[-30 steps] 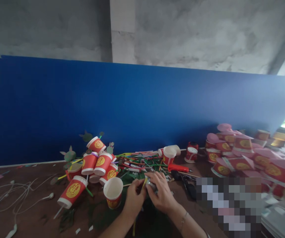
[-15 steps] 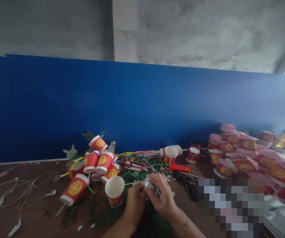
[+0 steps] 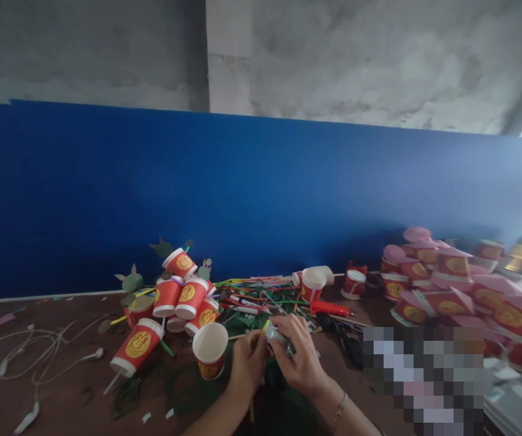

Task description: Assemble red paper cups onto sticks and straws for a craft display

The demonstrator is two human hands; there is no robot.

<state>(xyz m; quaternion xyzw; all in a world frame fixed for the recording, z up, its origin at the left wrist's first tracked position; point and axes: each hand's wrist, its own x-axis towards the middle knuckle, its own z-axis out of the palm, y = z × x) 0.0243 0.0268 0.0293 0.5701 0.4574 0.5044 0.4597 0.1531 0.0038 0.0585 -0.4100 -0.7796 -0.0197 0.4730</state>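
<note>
A thin yellow strip (image 3: 266, 326) is pinched at near centre by the left hand (image 3: 248, 360), while a shiny clear object (image 3: 277, 335) is gripped in the curled fingers of the right hand (image 3: 304, 363), just beside it. The strip looks light and bendy, best taken close to its tip; the clear object seems stiff and slick, better held by its edges. To the left, an upright paper cup (image 3: 210, 353) could be crushed easily; farther right, a red-handled tool (image 3: 330, 308) is seen.
</note>
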